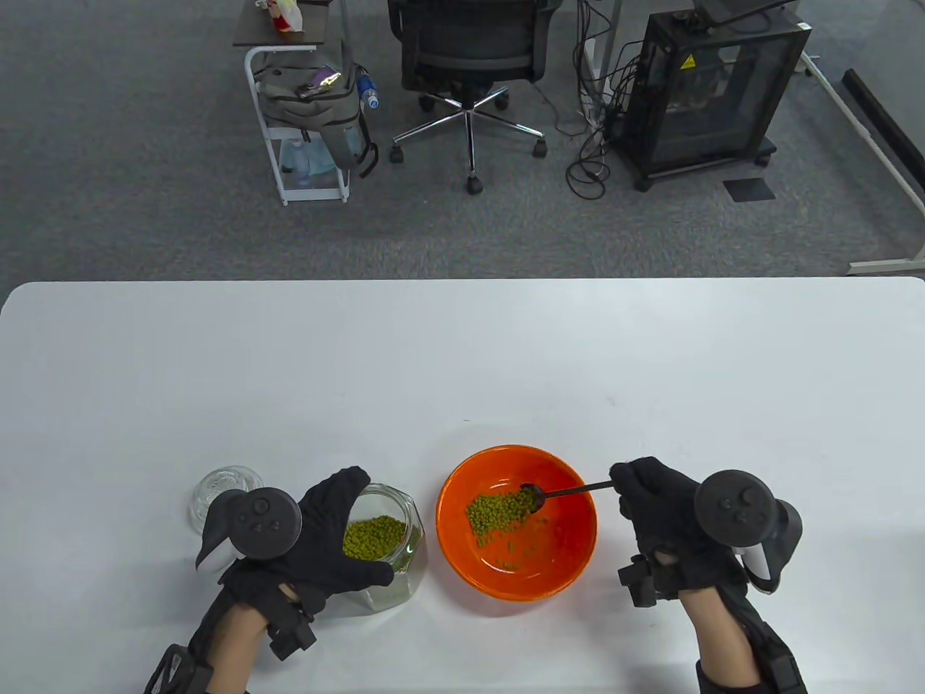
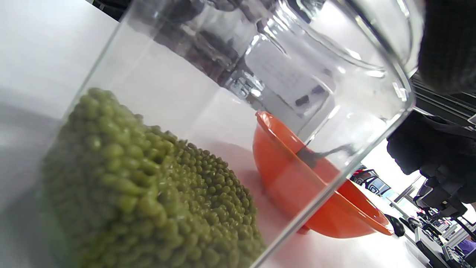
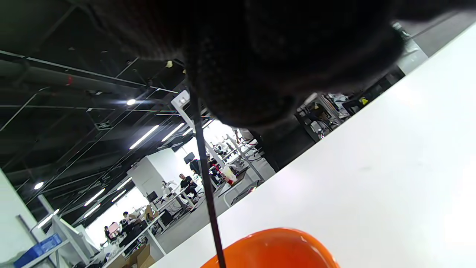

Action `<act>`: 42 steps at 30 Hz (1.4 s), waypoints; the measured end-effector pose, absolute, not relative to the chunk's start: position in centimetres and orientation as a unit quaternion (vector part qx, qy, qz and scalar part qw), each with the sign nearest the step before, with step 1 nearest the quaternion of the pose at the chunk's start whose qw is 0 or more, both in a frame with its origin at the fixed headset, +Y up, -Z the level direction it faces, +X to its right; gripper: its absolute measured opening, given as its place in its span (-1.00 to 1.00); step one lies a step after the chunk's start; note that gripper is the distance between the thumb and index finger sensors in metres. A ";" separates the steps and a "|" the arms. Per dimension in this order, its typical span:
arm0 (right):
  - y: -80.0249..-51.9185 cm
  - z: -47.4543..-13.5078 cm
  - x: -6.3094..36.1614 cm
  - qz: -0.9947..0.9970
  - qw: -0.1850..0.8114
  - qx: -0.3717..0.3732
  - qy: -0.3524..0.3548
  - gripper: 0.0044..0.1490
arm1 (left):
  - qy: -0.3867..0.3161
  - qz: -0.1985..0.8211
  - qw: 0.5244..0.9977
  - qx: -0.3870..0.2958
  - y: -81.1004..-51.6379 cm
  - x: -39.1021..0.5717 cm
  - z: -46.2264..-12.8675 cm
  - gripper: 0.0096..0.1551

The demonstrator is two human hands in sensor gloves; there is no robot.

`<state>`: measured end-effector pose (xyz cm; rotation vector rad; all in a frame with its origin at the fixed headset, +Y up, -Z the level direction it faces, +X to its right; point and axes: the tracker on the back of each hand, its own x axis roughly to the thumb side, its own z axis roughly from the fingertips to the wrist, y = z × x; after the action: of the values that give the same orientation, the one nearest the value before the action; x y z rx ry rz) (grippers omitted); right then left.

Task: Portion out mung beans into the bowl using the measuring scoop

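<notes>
Glass jar, clear, faceted, fills the left wrist view; contents: mung beans, green, heaped in the lower part. Position on table: near front edge, left of centre, mouth uncovered. Left hand, black glove with tracker on its back, grips the jar, fingers over the far side and thumb across the near side. Bowl, orange, round, stands just right of the jar, apart from it; holds a loose heap of mung beans left of its centre, with scattered beans across the bottom toward the near side. Measuring scoop, dark, thin-handled, small head; head lies inside the bowl against the heap, handle runs out over the bowl's right rim. Right hand, black glove with tracker, pinches the handle's far end with curled fingers, just right of the bowl. Right wrist view: dark handle drops from the glove toward the orange rim. Glass lid, clear, round, rests on the table behind and left of the left hand. Beyond the table, on grey carpet: office chair, black; white cart carrying a grey bag; black cabinet on castors with trailing cables.
</notes>
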<state>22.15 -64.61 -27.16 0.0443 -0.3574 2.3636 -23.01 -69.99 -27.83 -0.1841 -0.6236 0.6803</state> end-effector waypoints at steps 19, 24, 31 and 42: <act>-62.1 -23.6 16.9 0.923 0.144 0.258 -0.245 -0.47 | -0.300 0.328 0.891 -0.089 -70.0 -23.0 -27.8 0.59; -61.8 -22.5 16.1 0.909 0.114 0.285 -0.280 -0.47 | -0.301 0.328 0.891 -0.089 -70.0 -23.0 -27.8 0.59; -61.1 -22.0 16.7 0.891 0.148 0.275 -0.330 -0.47 | -0.301 0.328 0.891 -0.089 -70.0 -23.0 -27.8 0.59; -61.1 -23.7 21.1 0.850 0.397 0.058 -0.342 -0.48 | -0.301 0.327 0.891 -0.090 -70.0 -23.0 -27.8 0.59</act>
<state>21.08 -61.09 -23.75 0.1482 -0.8664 2.1536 -23.04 -70.02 -27.84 -0.1859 -0.6255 0.6779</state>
